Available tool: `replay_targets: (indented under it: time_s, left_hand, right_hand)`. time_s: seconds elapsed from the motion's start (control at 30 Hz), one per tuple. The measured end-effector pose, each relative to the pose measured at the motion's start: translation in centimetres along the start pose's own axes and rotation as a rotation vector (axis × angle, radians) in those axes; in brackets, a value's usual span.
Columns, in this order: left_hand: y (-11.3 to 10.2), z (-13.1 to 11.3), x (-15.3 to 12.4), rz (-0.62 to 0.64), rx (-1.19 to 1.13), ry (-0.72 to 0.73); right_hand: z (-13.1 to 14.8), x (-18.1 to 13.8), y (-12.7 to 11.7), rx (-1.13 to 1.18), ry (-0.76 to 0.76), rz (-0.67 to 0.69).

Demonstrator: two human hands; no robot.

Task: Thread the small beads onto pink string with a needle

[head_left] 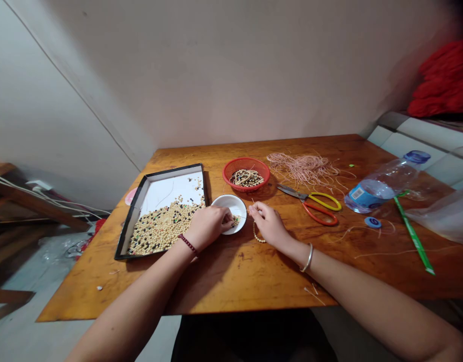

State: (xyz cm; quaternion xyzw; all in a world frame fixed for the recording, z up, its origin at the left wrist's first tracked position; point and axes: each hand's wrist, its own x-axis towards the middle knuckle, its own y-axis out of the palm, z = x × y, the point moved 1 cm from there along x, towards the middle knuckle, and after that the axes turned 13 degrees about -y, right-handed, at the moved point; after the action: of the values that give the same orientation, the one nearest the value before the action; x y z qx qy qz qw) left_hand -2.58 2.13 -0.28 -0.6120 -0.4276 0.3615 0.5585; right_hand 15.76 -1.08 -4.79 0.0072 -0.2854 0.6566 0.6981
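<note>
My left hand [208, 226] reaches over the near left rim of a small white bowl [233, 201], its fingertips pinched together inside; what they hold is hidden. A few beads [236, 220] lie in the bowl. Just right of the bowl, my right hand [269, 225] is closed on a thin cord, with thumb and forefinger together. From that hand a string of pale beads [255, 234] hangs in a curve down to the table. Thin cord runs from the right fingertips toward the bowl.
Left stands a black-edged tray [156, 193] of loose beads. Behind the bowl is a red basket [227, 178] with beaded strings. Rightward lie pink cords [302, 168], scissors [304, 197], a tilted plastic bottle [382, 183], a blue cap [373, 222] and a green strip [414, 236].
</note>
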Motion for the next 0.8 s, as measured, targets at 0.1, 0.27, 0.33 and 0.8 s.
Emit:
replay_targets:
  time_s: [0.1,0.27,0.33,0.8]
  left_hand:
    - [0.0,-0.2,0.0,-0.02,0.017,0.036]
    - [0.1,-0.3,-0.1,-0.056,0.043,0.06]
    - [0.0,-0.2,-0.1,-0.076,0.027,0.063]
    - [0.9,-0.1,0.8,-0.023,-0.748,0.091]
  right_hand:
    - [0.0,0.0,0.0,0.0,-0.006,0.002]
    - [0.0,0.1,0.0,-0.006,-0.012,0.003]
    - [-0.1,0.1,0.0,-0.012,-0.01,0.002]
    - [0.3,0.3,-0.6,-0.122,0.018,-0.044]
